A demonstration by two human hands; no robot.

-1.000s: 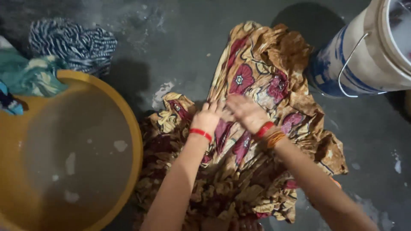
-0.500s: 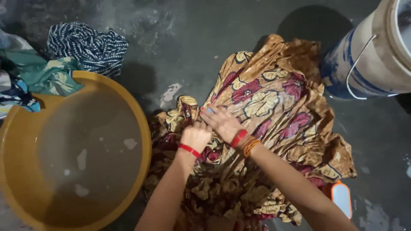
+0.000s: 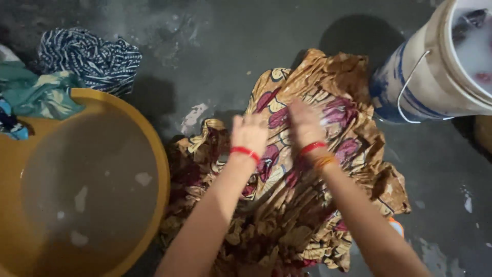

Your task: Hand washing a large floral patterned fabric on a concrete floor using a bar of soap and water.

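Both hands press flat on a wet patterned cloth (image 3: 307, 205), brown and tan with dark red flower shapes, which lies spread and crumpled on the dark wet floor (image 3: 205, 61). The left hand (image 3: 249, 134) lies palm down on the cloth with its fingers together, blurred, grasping nothing that can be seen; a red bangle circles its wrist. The right hand (image 3: 303, 123) lies just beside it, slightly farther from the person, also flat and blurred, fingers stretched over a red flower, with a red bangle and an orange thread at the wrist. Left of the left hand, touching the cloth's edge, stands a wide yellow basin (image 3: 154, 154) of cloudy water with bits of foam. Beyond the basin lie a teal garment (image 3: 41, 95), draped over its rim, and a blue-and-white striped garment (image 3: 92, 59) on the floor. To the right of the right hand, beyond the cloth's far corner, stands a white bucket (image 3: 425, 87) with blue markings, a wire handle and soapy water. A small orange object (image 3: 395, 225) peeks from under the cloth by the right forearm; what it is cannot be told.
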